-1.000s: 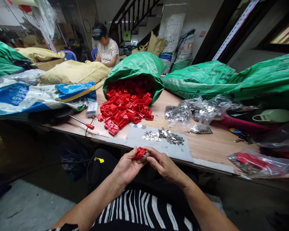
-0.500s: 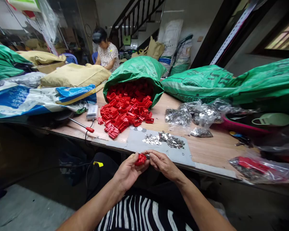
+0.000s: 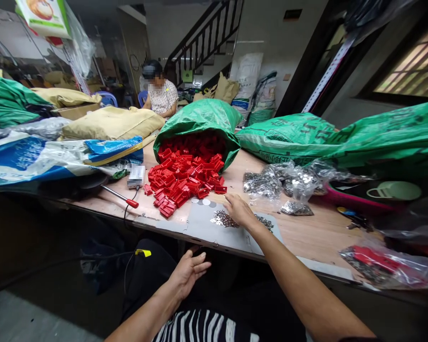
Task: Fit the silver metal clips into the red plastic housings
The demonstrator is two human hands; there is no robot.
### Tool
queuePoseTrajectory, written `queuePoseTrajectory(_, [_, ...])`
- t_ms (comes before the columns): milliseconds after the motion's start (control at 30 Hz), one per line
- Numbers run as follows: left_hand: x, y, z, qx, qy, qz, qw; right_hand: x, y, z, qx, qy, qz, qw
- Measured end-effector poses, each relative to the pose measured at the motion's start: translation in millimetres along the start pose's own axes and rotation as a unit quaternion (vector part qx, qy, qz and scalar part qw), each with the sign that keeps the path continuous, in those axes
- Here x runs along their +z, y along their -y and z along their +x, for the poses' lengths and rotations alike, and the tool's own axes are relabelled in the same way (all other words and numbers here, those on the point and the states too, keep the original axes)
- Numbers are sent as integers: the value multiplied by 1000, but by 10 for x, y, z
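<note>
My left hand (image 3: 189, 273) hovers below the table's front edge, palm up, fingers apart, with nothing in it. Over the grey mat, my right hand (image 3: 238, 209) reaches forward with its fingers stretched out. Its fingertips are close to the near right side of a pile of red plastic parts (image 3: 185, 183). Under and beside that hand lie small shiny metal pieces (image 3: 223, 218), partly hidden by it. The grey mat (image 3: 203, 225) sits along the table's front edge.
A green woven sack (image 3: 203, 114) spills the red parts. Clear bags of metal pieces (image 3: 262, 185) lie to the right. A red-tipped lever (image 3: 119, 197) juts out at left. More green sacks (image 3: 288, 128) line the back. Another person (image 3: 162, 95) sits across the table.
The red part has left my left hand, which has opened and dropped lower. My right hand has let go and moved forward over the mat. The view has tilted up slightly.
</note>
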State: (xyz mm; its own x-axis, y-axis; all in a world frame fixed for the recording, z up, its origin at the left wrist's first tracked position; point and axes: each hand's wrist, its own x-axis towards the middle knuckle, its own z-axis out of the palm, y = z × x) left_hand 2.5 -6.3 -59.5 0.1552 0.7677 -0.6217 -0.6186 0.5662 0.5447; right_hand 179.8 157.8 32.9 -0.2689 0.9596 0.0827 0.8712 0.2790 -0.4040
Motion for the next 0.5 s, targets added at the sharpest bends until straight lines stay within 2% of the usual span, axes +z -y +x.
queuePoseTrajectory(167, [34, -46, -93, 4, 22, 31, 999, 76, -28, 345, 24, 17, -39, 999])
queuePoseTrajectory(300, [85, -80, -172, -5, 37, 52, 998, 71, -34, 463, 31, 21, -37, 999])
queuePoseTrajectory(400, [108, -103, -229, -4, 69, 47, 996, -1, 2, 372, 9, 3, -12, 1000])
queuePoseTrajectory(500, [127, -133, -270, -21, 137, 9, 990, -67, 75, 85, -25, -14, 25, 999])
